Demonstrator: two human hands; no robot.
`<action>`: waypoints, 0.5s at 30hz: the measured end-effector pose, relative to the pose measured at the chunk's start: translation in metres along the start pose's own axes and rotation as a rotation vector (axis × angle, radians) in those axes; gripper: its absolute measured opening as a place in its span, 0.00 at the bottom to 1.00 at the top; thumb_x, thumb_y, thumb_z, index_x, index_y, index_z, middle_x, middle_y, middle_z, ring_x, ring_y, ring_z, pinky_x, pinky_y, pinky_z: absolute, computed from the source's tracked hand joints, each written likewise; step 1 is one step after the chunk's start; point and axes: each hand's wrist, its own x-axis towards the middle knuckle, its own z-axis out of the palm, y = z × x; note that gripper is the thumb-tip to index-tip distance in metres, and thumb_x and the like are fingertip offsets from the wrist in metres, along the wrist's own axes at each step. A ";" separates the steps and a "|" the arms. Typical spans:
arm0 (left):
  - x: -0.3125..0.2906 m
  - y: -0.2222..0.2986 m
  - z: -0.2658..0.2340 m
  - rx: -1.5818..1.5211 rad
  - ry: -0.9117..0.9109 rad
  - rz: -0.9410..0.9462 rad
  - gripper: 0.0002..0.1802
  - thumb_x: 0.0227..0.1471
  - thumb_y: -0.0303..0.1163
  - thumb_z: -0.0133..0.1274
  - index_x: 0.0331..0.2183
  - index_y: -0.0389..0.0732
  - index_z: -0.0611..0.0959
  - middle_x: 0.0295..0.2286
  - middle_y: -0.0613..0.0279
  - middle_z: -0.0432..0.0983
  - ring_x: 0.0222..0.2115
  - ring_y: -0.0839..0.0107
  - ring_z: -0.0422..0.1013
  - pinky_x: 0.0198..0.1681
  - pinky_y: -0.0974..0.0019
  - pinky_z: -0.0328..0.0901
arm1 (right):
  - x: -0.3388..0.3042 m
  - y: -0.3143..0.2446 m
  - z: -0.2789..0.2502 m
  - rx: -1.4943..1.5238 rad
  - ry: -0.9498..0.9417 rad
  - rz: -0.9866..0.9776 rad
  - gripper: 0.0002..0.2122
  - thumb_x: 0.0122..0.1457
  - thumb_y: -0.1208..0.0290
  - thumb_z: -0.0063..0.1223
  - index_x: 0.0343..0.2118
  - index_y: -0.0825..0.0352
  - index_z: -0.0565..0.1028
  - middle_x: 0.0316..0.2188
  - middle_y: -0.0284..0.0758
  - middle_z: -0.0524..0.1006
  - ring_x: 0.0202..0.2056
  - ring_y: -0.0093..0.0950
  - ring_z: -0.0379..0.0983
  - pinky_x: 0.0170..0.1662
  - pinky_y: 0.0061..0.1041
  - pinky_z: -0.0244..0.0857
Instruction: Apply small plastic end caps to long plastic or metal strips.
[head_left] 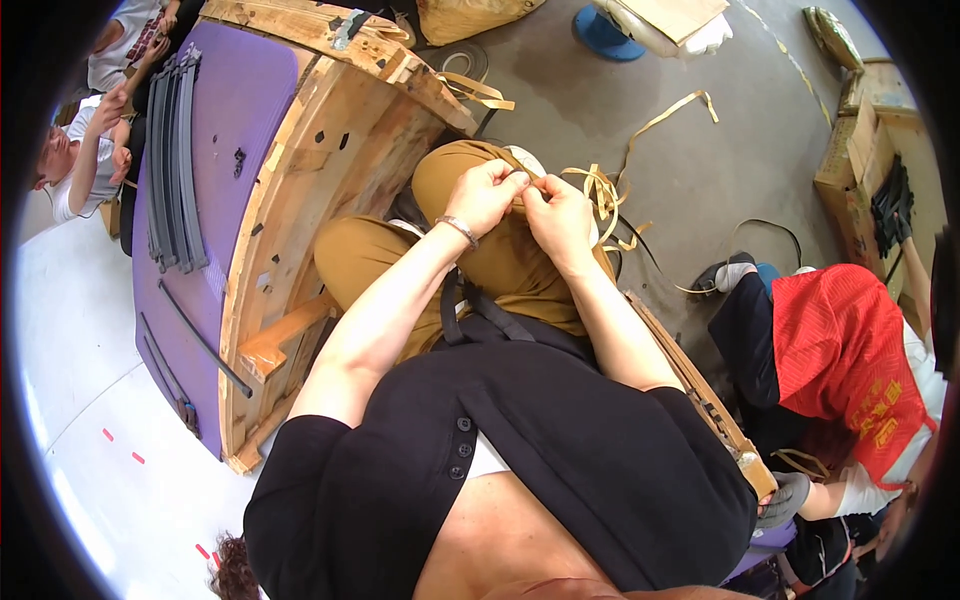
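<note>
Above my knees, my left hand [484, 198] and my right hand [560, 215] meet with their fingertips pinched close together. Whatever they hold between them is too small to make out. Both sit over the brown trousers [465, 175] on my raised knees. A loose tangle of yellow strapping [603, 195] lies on the floor just right of my right hand. To my left stands a wooden bench [330, 150] topped with a purple mat [225, 90]. Several dark grey strips [175, 165] are bundled on the mat, with a small black cluster of parts [239, 160] beside them.
Single dark strips [205, 338] lie at the mat's near end. A blue round stool base [607, 35] stands on the grey floor ahead. At right, a person in a red vest [835, 340] bends by a cardboard box [850, 155]. Two people sit beyond the bench at far left.
</note>
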 end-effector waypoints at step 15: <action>-0.007 0.054 -0.059 -0.400 0.055 0.034 0.09 0.50 0.33 0.49 0.21 0.42 0.71 0.12 0.68 0.65 0.08 0.84 0.56 0.10 0.81 0.50 | 0.001 -0.011 -0.014 0.017 -0.129 0.055 0.10 0.48 0.64 0.49 0.26 0.67 0.74 0.14 0.33 0.71 0.19 0.21 0.66 0.27 0.22 0.60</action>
